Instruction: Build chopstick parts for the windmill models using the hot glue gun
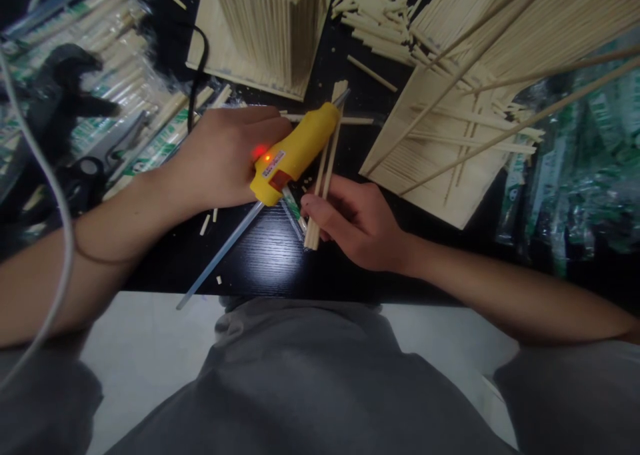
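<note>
My left hand [233, 155] is closed round the handle of a yellow hot glue gun [300, 148], whose red light is lit. A pale glue stick [220, 255] sticks out of its back end towards the table's front edge. The gun's metal nozzle lies at the far end of a small bundle of wooden chopsticks [313, 232]; whether it touches them I cannot tell. My right hand [357, 225] pinches that bundle near its close end, between thumb and fingers. A narrow gap runs between the sticks along their middle.
Behind stands a stick-built structure [270, 35] on a flat base. Cut stick pieces [375, 15] are heaped beside it. At right, long sticks cross a stick panel [450, 175]. Scissors [103, 155] and wrapped chopsticks [120, 48] lie left; a white cable [55, 182] hangs there.
</note>
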`<state>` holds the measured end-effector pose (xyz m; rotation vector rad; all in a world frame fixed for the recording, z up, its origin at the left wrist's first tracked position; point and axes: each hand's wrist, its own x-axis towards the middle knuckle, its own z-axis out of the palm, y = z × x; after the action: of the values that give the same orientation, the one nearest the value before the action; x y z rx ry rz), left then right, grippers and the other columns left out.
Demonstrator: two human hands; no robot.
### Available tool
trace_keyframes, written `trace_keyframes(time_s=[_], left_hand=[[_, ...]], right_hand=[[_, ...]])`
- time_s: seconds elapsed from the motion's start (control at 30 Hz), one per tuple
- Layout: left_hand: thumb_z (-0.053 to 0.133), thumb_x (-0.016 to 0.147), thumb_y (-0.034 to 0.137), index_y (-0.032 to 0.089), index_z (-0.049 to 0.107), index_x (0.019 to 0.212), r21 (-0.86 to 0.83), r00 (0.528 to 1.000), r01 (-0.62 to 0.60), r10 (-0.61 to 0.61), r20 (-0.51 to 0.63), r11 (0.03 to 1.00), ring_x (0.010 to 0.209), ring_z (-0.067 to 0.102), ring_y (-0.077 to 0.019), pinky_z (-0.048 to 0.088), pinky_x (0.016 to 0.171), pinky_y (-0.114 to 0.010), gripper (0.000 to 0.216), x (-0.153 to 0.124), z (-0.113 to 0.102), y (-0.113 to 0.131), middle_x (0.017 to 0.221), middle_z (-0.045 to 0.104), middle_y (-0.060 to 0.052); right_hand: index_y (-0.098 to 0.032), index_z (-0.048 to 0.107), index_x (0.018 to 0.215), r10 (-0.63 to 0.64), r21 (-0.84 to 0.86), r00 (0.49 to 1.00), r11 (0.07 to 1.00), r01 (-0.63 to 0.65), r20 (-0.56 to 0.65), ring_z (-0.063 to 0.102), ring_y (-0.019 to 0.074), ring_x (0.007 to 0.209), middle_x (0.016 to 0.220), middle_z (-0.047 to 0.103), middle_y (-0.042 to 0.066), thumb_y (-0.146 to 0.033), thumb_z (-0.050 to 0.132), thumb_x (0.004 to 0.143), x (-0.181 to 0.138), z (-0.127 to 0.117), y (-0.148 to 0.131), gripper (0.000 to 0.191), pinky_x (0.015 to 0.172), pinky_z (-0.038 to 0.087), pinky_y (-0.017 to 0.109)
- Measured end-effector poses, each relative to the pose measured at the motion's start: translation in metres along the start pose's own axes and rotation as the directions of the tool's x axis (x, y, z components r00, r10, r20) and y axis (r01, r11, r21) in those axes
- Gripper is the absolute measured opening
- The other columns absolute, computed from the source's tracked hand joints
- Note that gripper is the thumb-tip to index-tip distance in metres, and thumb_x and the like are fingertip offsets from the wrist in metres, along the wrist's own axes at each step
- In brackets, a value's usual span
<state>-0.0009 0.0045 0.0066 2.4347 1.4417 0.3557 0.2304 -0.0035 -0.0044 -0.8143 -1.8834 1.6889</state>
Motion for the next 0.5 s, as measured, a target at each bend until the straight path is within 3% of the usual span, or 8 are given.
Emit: trace_keyframes(time_s=[0.5], left_hand=[[0.033, 0.096, 0.058, 0.017, 0.045, 0.073, 0.032, 1.0, 0.012, -0.012, 0.012, 0.999, 0.064, 0.042, -0.0061, 0.025, 0.065, -0.021, 0.048, -0.0003, 0.0014, 0.0005, 0.071, 0.037, 0.002]], right_hand=[[-0.016, 0.061, 0.085, 0.009, -0.013, 1.0, 1.0, -0.009, 0.002, 0.047, 0.006, 0.055, 0.061, 0.053, -0.004, -0.042, 0.055, 0.102, -0.0003, 0.0, 0.0009, 0.032, 0.053, 0.036, 0.02]])
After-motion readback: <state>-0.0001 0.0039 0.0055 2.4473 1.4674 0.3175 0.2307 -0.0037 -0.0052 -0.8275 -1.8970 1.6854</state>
